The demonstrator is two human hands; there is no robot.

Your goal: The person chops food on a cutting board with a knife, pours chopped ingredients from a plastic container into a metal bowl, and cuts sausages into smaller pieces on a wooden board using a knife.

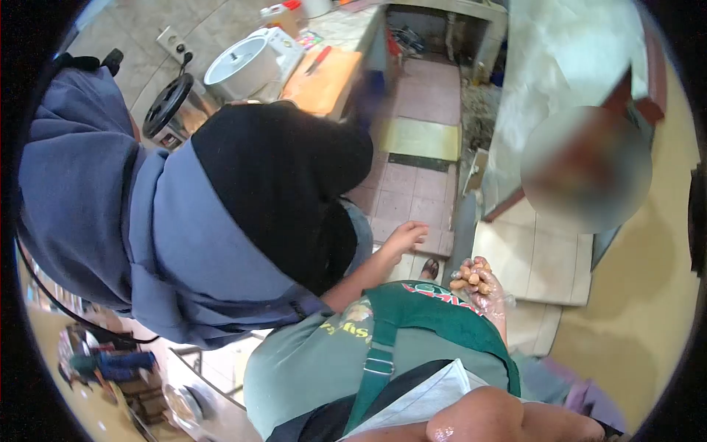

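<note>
My left hand (pixel 406 239) reaches forward past the edge of my green apron (pixel 442 313), with its fingers stretched out and nothing visible in them. It hangs over the tiled floor, beside a co-worker's black clothing (pixel 287 169). My right hand (pixel 482 286) is held in front of the apron on the right, in what looks like a clear plastic glove. Its fingers curl in, and rounded, shiny orange-brown lumps show at the fingers. Whether these are fingertips or small pieces of something held, I cannot make out.
A co-worker in a grey-blue head covering (pixel 184 221) stands close on my left. Beyond are a counter with an orange board (pixel 324 79), a red-handled knife (pixel 318 60), a white rice cooker (pixel 239 68) and a steel pot (pixel 180 110). At right stands a pale panel (pixel 537 66).
</note>
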